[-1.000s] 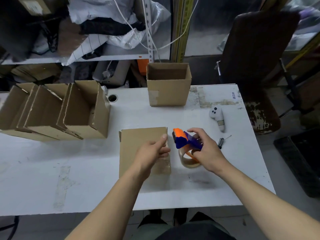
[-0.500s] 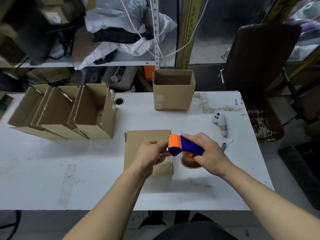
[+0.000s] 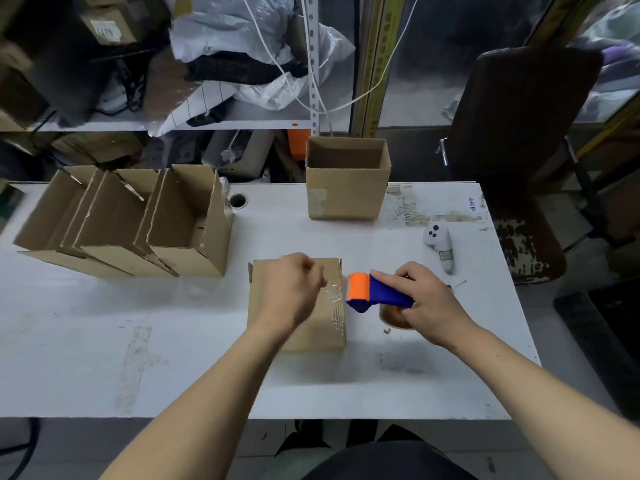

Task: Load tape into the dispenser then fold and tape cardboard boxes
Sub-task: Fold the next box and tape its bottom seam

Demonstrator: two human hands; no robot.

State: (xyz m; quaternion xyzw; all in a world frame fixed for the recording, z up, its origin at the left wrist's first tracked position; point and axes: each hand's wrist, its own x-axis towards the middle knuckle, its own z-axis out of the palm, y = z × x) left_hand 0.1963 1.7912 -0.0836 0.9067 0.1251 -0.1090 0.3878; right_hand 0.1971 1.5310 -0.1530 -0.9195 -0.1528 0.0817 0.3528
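While pressed down on the box (image 3: 298, 327) top, left hand (image 3: 291, 292) with fingers curled loosely, apparently nipping or smoothing the tape (image 3: 334, 306) end near the right edge; cannot tell for certain whether anything is pinched. Right hand (image 3: 424, 303) wrapped round the blue handle of the dispenser (image 3: 375, 294), fingers clamped on it, orange roller just beside the box's right edge, brown roll hanging beneath, close to the worktop (image 3: 173, 358).

Risks, as judged from here: wrinkled tape already visible along the right edge, so likely more creasing or a bubble if pulled slack or at an angle. Possible lifting of the stuck end if left hand eases off before the strip is drawn taut. Possible sliding of the light box toward the right under the dispenser's pull, since held by one hand only. Chance of the strip sticking to itself or to the worktop with the roll so low. Blade hidden, so risk to fingers unclear.

Farther off: white controller (image 3: 440, 245) lying right of the dispenser, well apart from the box. Open box (image 3: 346, 181) standing upright at the far edge. Row of folded boxes (image 3: 131, 220) lying on their sides at far left.

Writing: small blue characters on a sticker (image 3: 471, 204) at the far right of the worktop, too small to read. Label with digits on a carton (image 3: 104, 29) on the shelf, blurred, not legible. No brand readable anywhere.
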